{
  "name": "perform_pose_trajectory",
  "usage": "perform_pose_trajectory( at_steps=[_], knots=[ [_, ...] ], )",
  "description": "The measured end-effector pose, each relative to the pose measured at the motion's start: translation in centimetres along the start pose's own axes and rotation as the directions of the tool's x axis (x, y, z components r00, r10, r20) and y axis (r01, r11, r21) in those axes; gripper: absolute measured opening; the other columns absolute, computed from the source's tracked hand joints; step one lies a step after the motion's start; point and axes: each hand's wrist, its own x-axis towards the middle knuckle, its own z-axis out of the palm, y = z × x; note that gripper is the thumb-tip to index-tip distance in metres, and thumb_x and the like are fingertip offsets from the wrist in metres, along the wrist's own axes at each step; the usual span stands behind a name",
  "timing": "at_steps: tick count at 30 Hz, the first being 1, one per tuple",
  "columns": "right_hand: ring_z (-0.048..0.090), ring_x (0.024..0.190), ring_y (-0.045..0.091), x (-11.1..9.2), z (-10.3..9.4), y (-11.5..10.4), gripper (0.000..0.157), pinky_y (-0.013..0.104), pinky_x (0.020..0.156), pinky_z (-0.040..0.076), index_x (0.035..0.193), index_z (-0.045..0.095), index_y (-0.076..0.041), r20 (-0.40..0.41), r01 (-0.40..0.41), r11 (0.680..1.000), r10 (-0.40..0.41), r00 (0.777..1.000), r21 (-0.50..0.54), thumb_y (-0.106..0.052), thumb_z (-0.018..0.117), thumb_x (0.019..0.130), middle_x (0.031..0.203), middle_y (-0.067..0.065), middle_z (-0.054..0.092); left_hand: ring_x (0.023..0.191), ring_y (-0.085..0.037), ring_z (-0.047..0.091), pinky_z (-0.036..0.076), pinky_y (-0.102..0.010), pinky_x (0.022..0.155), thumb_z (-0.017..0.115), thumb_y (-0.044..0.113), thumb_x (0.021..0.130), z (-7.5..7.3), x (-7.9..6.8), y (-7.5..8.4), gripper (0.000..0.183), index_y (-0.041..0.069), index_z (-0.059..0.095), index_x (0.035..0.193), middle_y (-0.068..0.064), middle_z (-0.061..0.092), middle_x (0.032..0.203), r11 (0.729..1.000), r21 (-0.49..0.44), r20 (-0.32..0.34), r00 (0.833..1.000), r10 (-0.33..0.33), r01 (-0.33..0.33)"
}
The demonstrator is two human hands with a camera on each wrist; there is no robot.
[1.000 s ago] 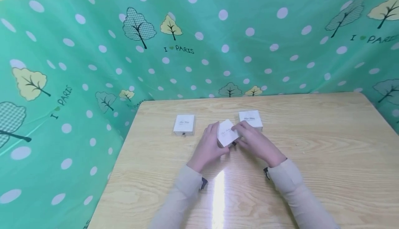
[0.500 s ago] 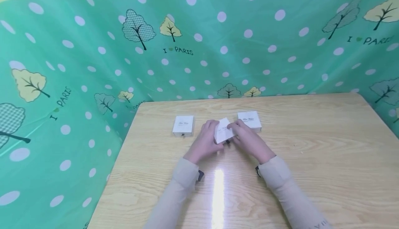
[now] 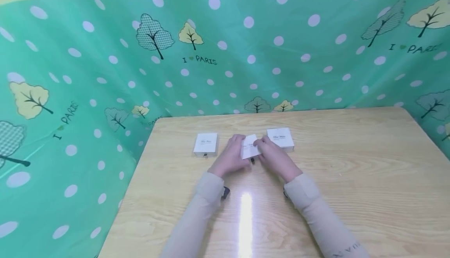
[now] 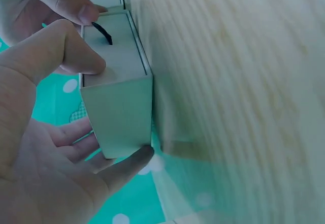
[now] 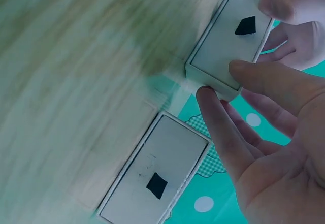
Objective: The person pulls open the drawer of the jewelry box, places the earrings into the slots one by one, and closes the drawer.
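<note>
A small white drawer box (image 3: 249, 147) with printed lettering on top sits between both hands, right at the tabletop. Its front bears a black pull tab (image 5: 246, 26). My left hand (image 3: 230, 157) holds its left side, thumb on the front face (image 4: 119, 46) and the other fingers along the side and back. From the right, my right hand (image 3: 275, 157) pinches it, its thumb against the front and fingers at the side near the corner. A matching white box (image 3: 280, 137) stands just behind the right hand, and another (image 3: 205, 144) is to the left of the left hand.
The wooden table (image 3: 351, 164) carries all the boxes, with a bright light reflection (image 3: 246, 223) in front of the hands. Behind and on the left hangs a green dotted cloth (image 3: 211, 27) with printed trees.
The held box has shifted slightly left and turned so its front faces more toward me. Both hands moved with it, the right one a little to the left.
</note>
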Motion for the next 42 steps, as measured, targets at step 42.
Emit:
perform_pose_trajectory(
  at_steps=[42],
  knots=[
    [0.058, 0.098, 0.022, 1.5, 0.2, -2.5, 0.042, 0.033, 0.082, 0.056, 0.127, 0.061, -0.002, 0.005, -0.024, 0.997, 0.025, 1.000, -0.069, -0.016, 0.072, 0.089, 0.114, 0.011, 0.058, 0.144, -0.028, 0.031, 0.030, -0.047, 0.119, 0.070, 0.014, 0.087, -3.2, -2.3, -1.4, 0.063, 0.011, 0.047, 0.145, -0.012, 0.039, 0.153, 0.997, 0.082, -0.203, 0.979, 0.030, -0.013]
  ],
)
